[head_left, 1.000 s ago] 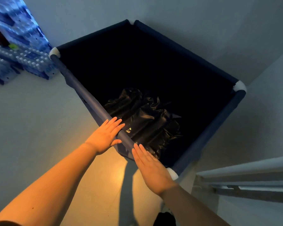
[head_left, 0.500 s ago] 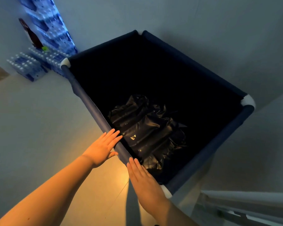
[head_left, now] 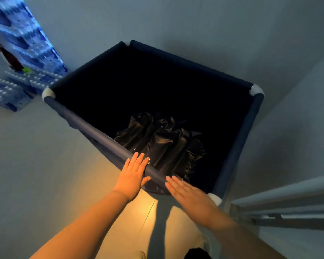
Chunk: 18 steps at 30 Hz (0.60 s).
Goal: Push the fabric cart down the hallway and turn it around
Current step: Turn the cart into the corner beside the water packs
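Note:
The fabric cart [head_left: 86,122] is a dark navy bin with padded rim tubes and white corner joints, seen from above and turned diagonally. A crumpled black plastic bag [head_left: 163,144] lies at its bottom. My left hand [head_left: 134,175] rests flat, fingers extended, against the near rim tube. My right hand [head_left: 190,195] lies flat on the same rim close to the near white corner. Neither hand wraps around the tube.
Stacked packs of bottled water in blue wrap [head_left: 21,58] stand at the left wall beyond the cart's left corner. A grey rail or door frame [head_left: 288,206] runs along the right. A grey wall [head_left: 195,25] rises behind the cart. The floor [head_left: 36,174] is pale tile.
The cart's far end has swung, so its left corner now sits closer to the water packs. Both hands stay flat on the near rim and have shifted with it.

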### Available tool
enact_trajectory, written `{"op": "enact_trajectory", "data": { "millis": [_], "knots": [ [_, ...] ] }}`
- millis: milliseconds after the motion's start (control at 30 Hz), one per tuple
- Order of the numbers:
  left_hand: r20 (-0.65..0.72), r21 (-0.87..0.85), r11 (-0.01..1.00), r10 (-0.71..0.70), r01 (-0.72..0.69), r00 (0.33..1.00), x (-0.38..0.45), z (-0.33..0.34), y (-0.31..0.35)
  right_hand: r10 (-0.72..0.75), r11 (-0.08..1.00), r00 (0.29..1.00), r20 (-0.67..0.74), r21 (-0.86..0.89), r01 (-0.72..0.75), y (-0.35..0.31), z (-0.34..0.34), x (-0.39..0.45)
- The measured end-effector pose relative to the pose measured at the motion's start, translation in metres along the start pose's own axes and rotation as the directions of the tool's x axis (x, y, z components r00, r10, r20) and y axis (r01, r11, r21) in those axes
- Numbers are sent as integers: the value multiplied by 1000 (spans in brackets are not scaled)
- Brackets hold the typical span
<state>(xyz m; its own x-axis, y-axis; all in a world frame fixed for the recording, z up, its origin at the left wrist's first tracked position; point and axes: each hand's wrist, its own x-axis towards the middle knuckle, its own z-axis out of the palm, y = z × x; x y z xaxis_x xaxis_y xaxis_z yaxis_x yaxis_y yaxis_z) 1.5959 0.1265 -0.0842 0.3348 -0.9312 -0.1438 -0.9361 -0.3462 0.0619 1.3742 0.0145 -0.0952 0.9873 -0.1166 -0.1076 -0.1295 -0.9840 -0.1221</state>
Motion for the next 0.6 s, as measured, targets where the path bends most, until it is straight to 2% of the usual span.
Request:
{"op": "enact_trajectory", "data": {
  "millis": [133,300,400,500,600],
  "knots": [
    [7,73,997,6,-7,1000,-5,6,6,115,993,993,-38,-25,-116,-10,-6,-8],
    [47,152,964,212,-216,976,-14,7,1,320,947,945,-72,-11,-321,-30,-6,-26],
    [69,149,928,334,-341,940,-18,6,0,470,883,878,-87,61,-466,-35,0,-42],
    [89,157,880,440,-449,893,-18,7,6,567,824,818,-97,48,-565,-36,6,-58],
    [91,162,802,568,-575,818,-12,4,9,643,766,755,-125,118,-632,-28,9,-70]
  ]
}}
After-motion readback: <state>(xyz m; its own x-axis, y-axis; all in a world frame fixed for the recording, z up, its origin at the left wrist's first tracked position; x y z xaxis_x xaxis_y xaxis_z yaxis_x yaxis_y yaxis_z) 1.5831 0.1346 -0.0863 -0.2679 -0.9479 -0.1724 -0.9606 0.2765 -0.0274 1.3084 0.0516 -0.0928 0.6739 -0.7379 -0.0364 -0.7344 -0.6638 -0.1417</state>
